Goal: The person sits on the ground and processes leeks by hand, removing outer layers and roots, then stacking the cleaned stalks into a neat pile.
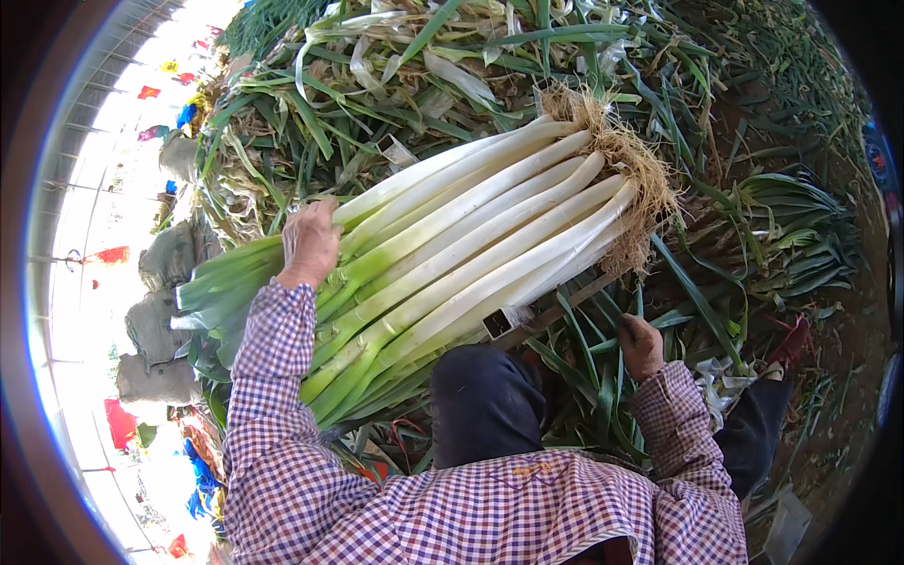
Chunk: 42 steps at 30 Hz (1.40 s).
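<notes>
Long green onions [466, 240] lie side by side in a slanting bundle before me, white stems toward the upper right. Their tangled pale roots [639, 183] form a fringe at that end. Around the far edge of the bundle, where white turns to green, my left hand [311, 236] is closed on the stems. My right hand [640, 346] is a fist below the root end, apart from the bundle and close to some loose green leaves [600, 395]. Whether it holds anything cannot be told, as its fingers are turned away.
A square metal tube end [498, 323] and a metal bar [565, 307] show at the bundle's near edge; another square tube end [397, 152] stands at its far side. Stripped leaves [452, 70] are heaped beyond. More green tops [798, 226] lie at right. My dark-trousered knee [484, 406] touches the near side.
</notes>
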### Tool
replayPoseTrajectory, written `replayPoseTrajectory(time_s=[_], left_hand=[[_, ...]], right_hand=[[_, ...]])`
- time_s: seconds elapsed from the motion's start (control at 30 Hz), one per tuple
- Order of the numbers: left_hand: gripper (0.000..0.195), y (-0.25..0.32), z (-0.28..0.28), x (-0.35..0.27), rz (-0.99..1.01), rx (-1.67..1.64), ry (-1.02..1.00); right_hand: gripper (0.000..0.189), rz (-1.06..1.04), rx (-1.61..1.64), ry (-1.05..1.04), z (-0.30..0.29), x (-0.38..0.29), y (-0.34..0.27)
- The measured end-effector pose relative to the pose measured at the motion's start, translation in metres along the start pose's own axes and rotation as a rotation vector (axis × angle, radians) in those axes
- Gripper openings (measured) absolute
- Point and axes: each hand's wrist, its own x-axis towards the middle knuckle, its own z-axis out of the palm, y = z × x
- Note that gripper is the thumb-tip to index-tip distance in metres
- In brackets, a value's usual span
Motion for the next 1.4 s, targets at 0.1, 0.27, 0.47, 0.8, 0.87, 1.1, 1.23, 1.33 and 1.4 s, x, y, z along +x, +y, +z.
replayPoseTrajectory(time_s=[0.1,0.27,0.47,0.8,0.87,1.1,1.23,1.33,1.4], left_hand=[[0.029,0.002,0.003,0.001,0.183,0.146,0.215],[0.031,-0.020,0.044,0.003,0.005,0.009,0.160],[0.063,-0.018,0.028,0.015,-0.161,-0.448,-0.153],[0.068,-0.079,0.081,0.040,-0.122,-0.307,-0.114],[0.063,-0.036,0.057,0.039,-0.103,-0.092,-0.017],[0.040,0.250,-0.049,-0.009,0.497,-0.638,-0.183],[0.041,0.329,-0.028,-0.045,0.824,-0.786,-0.549],[0.042,0.361,-0.007,-0.058,0.949,-0.759,-0.618],[0.043,0.375,-0.005,-0.057,0.976,-0.734,-0.712]], right_hand=[[0.019,-0.019,-0.086,-0.076,0.004,0.000,-0.001],[0.019,-0.048,-0.077,-0.149,0.023,0.000,-0.003],[0.011,0.056,-0.140,-0.189,0.027,-0.012,-0.001],[0.021,0.113,-0.159,-0.040,0.038,-0.035,0.024],[0.024,0.139,-0.080,0.187,0.022,-0.029,0.026],[0.042,0.378,-0.439,0.691,-0.074,0.003,0.133],[0.060,0.488,-0.638,0.386,-0.110,0.044,0.166],[0.066,0.596,-0.580,0.129,-0.116,0.065,0.179],[0.067,0.648,-0.472,-0.295,-0.110,0.069,0.173]])
